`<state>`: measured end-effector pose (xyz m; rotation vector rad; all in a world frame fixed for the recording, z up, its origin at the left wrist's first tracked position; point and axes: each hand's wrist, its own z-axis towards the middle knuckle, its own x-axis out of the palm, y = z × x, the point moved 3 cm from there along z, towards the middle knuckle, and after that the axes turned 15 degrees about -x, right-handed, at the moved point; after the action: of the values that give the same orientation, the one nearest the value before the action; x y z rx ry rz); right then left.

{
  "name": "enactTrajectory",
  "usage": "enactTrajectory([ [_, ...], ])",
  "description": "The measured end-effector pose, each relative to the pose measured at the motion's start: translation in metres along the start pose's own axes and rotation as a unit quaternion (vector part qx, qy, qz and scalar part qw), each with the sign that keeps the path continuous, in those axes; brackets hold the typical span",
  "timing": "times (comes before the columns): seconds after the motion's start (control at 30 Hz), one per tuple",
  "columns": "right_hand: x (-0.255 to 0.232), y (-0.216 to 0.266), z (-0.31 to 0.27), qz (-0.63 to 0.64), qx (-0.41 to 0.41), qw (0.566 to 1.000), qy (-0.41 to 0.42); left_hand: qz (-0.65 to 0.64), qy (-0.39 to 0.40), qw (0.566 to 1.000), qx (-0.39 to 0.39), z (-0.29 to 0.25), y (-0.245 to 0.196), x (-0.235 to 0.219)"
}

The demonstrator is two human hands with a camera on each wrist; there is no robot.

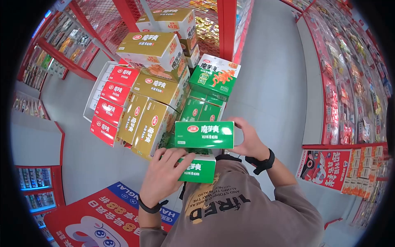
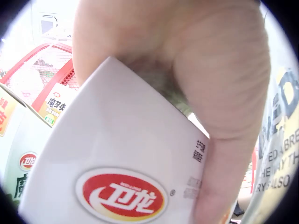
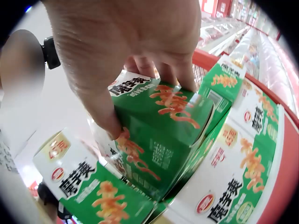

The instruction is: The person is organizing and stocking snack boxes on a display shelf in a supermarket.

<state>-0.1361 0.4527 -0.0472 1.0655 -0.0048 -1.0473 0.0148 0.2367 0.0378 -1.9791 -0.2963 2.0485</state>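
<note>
My right hand [image 1: 252, 139] grips the right end of a green snack box [image 1: 204, 135]. In the right wrist view, its thumb presses one face of that green box [image 3: 161, 135] and the other fingers reach over the far side. Nearer my body, my left hand [image 1: 165, 175] holds a second green-and-white box [image 1: 198, 172] by its left end. The left wrist view shows this box's white end [image 2: 117, 144] with a red oval logo, and the thumb [image 2: 224, 158] along one side. The first box overlaps the stacked green boxes [image 1: 201, 109] behind it.
Gold boxes [image 1: 150, 44] are piled high at the back left, beside a column of red boxes [image 1: 116, 94]. A green box [image 1: 216, 75] sits atop the green stack. Red mesh racks [image 1: 225, 29] stand behind; stocked shelves [image 1: 335, 82] line the right. A floor poster [image 1: 103, 214] lies lower left.
</note>
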Motion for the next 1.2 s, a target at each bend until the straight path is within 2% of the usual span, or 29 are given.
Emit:
enactTrajectory([
  [0.07,0.011,-0.005,0.0,0.065,-0.005,0.998,-0.001,0.015,-0.015,0.999,-0.046,-0.001,-0.006,0.0],
  [0.1,0.011,-0.008,0.001,0.108,0.026,0.993,0.034,0.027,-0.034,0.996,-0.074,-0.004,-0.008,0.002],
  [0.13,0.011,-0.01,0.001,0.116,0.019,0.992,0.043,0.04,-0.052,0.993,-0.102,-0.008,-0.009,0.003],
  [0.33,0.011,-0.017,0.01,0.164,0.018,0.981,0.097,-0.072,-0.056,0.979,-0.182,-0.021,0.001,-0.004],
  [0.4,0.014,-0.018,0.017,0.177,0.035,0.974,0.133,-0.071,-0.079,0.978,-0.18,-0.018,0.008,-0.005],
  [0.53,0.026,-0.02,0.028,0.224,0.046,0.963,0.143,-0.07,-0.098,0.977,-0.174,-0.014,0.016,-0.013],
  [0.73,0.034,-0.023,0.028,0.252,0.031,0.958,0.131,-0.074,-0.032,0.985,-0.154,0.002,0.013,-0.006],
  [0.83,0.024,-0.029,0.03,0.287,0.027,0.95,0.12,0.03,0.0,0.991,-0.127,0.018,-0.005,-0.005],
  [0.9,0.011,-0.051,0.033,0.316,0.023,0.941,0.116,0.074,0.033,0.985,-0.15,0.019,-0.014,-0.007],
  [0.93,0.003,-0.076,0.026,0.346,0.117,0.931,-0.005,0.096,0.048,0.981,-0.164,0.019,-0.018,-0.009],
  [0.97,-0.004,-0.101,0.019,0.369,0.206,0.898,-0.125,0.084,0.043,0.984,-0.15,0.022,-0.022,-0.01],
  [1.03,-0.021,-0.12,0.025,0.246,0.277,0.865,-0.338,0.056,0.027,0.99,-0.126,0.028,-0.026,-0.003],
  [1.13,-0.029,-0.119,0.046,0.236,0.359,0.819,-0.38,0.051,0.014,0.994,-0.1,0.035,-0.029,0.006],
  [1.2,-0.029,-0.126,0.064,0.256,0.36,0.85,-0.288,0.056,0.011,0.995,-0.087,0.037,-0.027,0.007],
])
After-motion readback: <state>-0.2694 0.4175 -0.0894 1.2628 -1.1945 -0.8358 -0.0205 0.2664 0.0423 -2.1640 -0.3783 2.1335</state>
